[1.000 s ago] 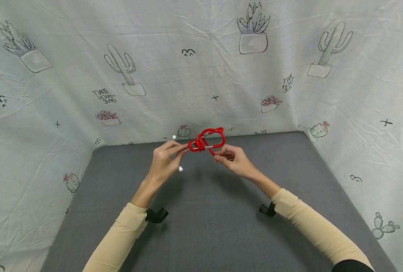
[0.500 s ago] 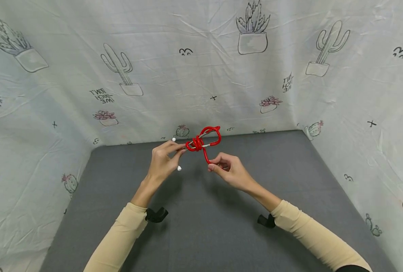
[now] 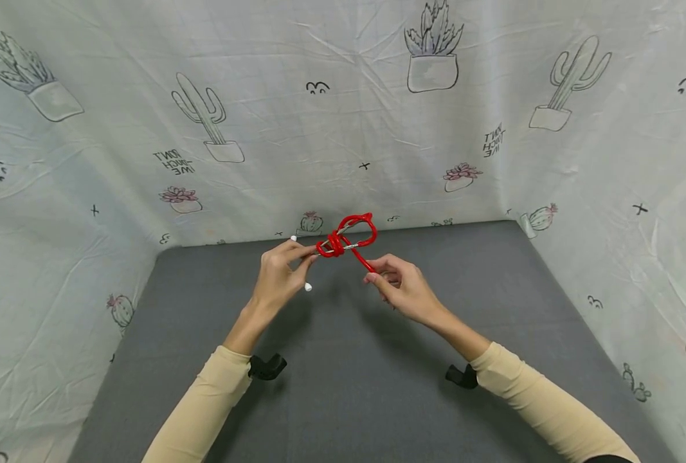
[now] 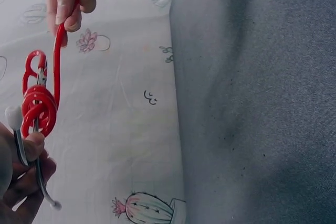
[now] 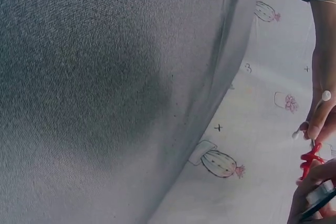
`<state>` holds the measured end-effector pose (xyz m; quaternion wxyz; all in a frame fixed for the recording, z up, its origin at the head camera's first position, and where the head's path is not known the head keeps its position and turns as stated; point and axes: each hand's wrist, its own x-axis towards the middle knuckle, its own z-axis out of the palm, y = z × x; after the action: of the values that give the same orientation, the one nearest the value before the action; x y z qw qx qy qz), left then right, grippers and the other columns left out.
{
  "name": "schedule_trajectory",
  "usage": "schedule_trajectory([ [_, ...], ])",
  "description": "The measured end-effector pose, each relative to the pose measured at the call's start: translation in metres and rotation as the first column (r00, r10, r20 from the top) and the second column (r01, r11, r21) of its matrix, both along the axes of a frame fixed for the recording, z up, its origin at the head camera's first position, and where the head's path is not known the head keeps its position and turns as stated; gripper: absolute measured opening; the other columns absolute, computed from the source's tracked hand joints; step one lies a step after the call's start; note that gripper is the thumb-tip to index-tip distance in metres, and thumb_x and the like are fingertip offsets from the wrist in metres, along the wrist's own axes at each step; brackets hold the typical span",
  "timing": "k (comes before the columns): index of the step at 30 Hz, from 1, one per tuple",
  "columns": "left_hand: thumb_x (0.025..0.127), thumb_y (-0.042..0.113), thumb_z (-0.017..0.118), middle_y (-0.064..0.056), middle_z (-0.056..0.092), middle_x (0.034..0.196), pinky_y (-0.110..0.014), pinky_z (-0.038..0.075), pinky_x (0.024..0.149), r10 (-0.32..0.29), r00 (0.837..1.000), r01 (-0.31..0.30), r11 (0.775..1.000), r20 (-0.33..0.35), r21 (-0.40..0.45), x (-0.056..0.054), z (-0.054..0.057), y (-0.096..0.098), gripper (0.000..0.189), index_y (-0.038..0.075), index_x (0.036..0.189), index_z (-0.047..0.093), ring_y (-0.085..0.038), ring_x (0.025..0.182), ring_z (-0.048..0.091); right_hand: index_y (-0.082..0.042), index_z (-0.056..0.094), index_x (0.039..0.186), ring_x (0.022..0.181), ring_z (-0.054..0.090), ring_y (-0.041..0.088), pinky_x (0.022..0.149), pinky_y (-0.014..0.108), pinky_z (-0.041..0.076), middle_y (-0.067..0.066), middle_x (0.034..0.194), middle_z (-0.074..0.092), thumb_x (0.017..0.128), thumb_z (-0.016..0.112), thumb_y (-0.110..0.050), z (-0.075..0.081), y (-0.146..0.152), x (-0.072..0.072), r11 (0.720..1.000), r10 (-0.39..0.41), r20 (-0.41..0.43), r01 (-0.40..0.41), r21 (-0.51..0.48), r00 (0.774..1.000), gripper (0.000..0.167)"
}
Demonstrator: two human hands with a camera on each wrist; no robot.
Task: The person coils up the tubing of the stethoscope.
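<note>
A stethoscope with red tubing [image 3: 335, 245] hangs between both hands above the table. Its tubing is wound in several turns around the metal ear tubes and forms a loop on the far side. My left hand [image 3: 281, 273] pinches the metal part between thumb and fingers, with white ear tips [image 3: 308, 287] sticking out on either side. In the left wrist view the coil [image 4: 39, 103] sits just beyond the left fingertips. My right hand [image 3: 403, 289] pinches the free length of tubing [image 3: 362, 261], drawn out straight from the coil. Whatever lies inside the right palm is mostly hidden.
A grey cloth-covered table [image 3: 343, 373] spreads beneath both arms. White fabric walls [image 3: 366, 128] printed with cacti rise at the back and on both sides. Black wrist straps [image 3: 267, 367] stick out below the sleeves.
My right hand has pulled the tubing down from beside the loop, then shifted right, so a longer straight length shows. The left hand has stayed nearly in place.
</note>
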<state>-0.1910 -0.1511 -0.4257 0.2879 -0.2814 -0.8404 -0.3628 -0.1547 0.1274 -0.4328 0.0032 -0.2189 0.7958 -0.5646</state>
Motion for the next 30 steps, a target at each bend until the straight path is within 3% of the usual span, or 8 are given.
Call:
schedule_trajectory([
  [5, 0.091, -0.003, 0.084, -0.014, 0.077, 0.090, -0.023, 0.042, 0.054, 0.032, 0.999, -0.032, 0.999, 0.002, -0.013, 0.005, 0.001, 0.001, 0.015, -0.005, 0.106, 0.085, -0.022, 0.067, 0.069, -0.004, 0.071, 0.135, 0.063, 0.064, 0.012, 0.052, 0.025, 0.050, 0.012, 0.108, 0.082, 0.104, 0.073, -0.007, 0.002, 0.001, 0.004, 0.994, 0.004, -0.097, 0.006, 0.108, 0.995, 0.031],
  [9, 0.092, -0.002, 0.084, -0.014, 0.077, 0.090, -0.022, 0.039, 0.055, 0.049, 0.999, -0.049, 0.998, 0.004, -0.030, 0.008, 0.002, 0.002, 0.015, -0.005, 0.107, 0.085, -0.020, 0.066, 0.066, 0.000, 0.071, 0.135, 0.064, 0.061, 0.009, 0.056, 0.022, 0.048, 0.012, 0.109, 0.081, 0.103, 0.072, -0.002, 0.004, 0.003, 0.009, 0.974, 0.017, -0.220, 0.034, 0.225, 0.975, 0.033],
  [12, 0.092, -0.001, 0.084, -0.014, 0.077, 0.090, -0.022, 0.038, 0.054, 0.057, 0.998, -0.057, 0.998, 0.001, -0.039, 0.010, 0.002, 0.002, 0.016, -0.005, 0.107, 0.085, -0.019, 0.063, 0.064, 0.001, 0.071, 0.135, 0.068, 0.057, 0.007, 0.058, 0.021, 0.047, 0.013, 0.112, 0.078, 0.101, 0.070, 0.002, 0.006, 0.006, 0.013, 0.944, 0.015, -0.322, 0.093, 0.316, 0.947, 0.033],
  [16, 0.093, 0.000, 0.083, -0.014, 0.077, 0.091, -0.022, 0.037, 0.053, 0.069, 0.998, -0.069, 0.996, 0.000, -0.061, 0.012, 0.002, 0.002, 0.016, -0.005, 0.108, 0.085, -0.015, 0.058, 0.057, 0.003, 0.072, 0.128, 0.074, 0.064, 0.013, 0.061, 0.024, 0.053, 0.014, 0.112, 0.077, 0.100, 0.070, 0.004, 0.011, 0.009, 0.018, 0.898, 0.011, -0.444, 0.187, 0.399, 0.896, 0.028],
  [21, 0.094, 0.000, 0.083, -0.014, 0.078, 0.092, -0.022, 0.038, 0.054, 0.087, 0.996, -0.086, 0.993, 0.013, -0.087, 0.015, 0.001, 0.002, 0.016, -0.005, 0.109, 0.084, -0.015, 0.060, 0.057, 0.004, 0.072, 0.118, 0.082, 0.078, 0.019, 0.069, 0.031, 0.065, 0.014, 0.106, 0.079, 0.099, 0.074, 0.003, 0.021, 0.013, 0.025, 0.879, 0.011, -0.527, 0.242, 0.410, 0.850, 0.019],
  [24, 0.094, 0.000, 0.082, -0.014, 0.078, 0.092, -0.022, 0.039, 0.054, 0.099, 0.994, -0.096, 0.990, 0.033, -0.099, 0.016, 0.000, 0.002, 0.015, -0.005, 0.109, 0.084, -0.016, 0.061, 0.059, 0.003, 0.073, 0.115, 0.077, 0.075, 0.016, 0.066, 0.029, 0.064, 0.013, 0.100, 0.079, 0.096, 0.077, 0.004, 0.026, 0.015, 0.029, 0.877, 0.025, -0.598, 0.269, 0.397, 0.801, 0.019],
  [28, 0.093, -0.001, 0.083, -0.013, 0.077, 0.092, -0.022, 0.037, 0.054, 0.104, 0.993, -0.097, 0.988, 0.055, -0.123, 0.019, -0.001, 0.002, 0.016, -0.004, 0.109, 0.085, -0.015, 0.061, 0.057, 0.004, 0.073, 0.113, 0.075, 0.068, 0.014, 0.063, 0.029, 0.060, 0.011, 0.097, 0.078, 0.092, 0.081, 0.006, 0.030, 0.017, 0.029, 0.883, 0.065, -0.710, 0.291, 0.368, 0.702, 0.022],
  [30, 0.092, -0.002, 0.084, -0.012, 0.077, 0.091, -0.022, 0.037, 0.054, 0.102, 0.993, -0.094, 0.987, 0.054, -0.134, 0.020, -0.001, 0.003, 0.017, -0.004, 0.109, 0.085, -0.015, 0.061, 0.056, 0.003, 0.073, 0.114, 0.077, 0.068, 0.015, 0.064, 0.030, 0.061, 0.011, 0.098, 0.078, 0.091, 0.082, 0.006, 0.032, 0.017, 0.028, 0.890, 0.091, -0.743, 0.280, 0.359, 0.663, 0.025],
])
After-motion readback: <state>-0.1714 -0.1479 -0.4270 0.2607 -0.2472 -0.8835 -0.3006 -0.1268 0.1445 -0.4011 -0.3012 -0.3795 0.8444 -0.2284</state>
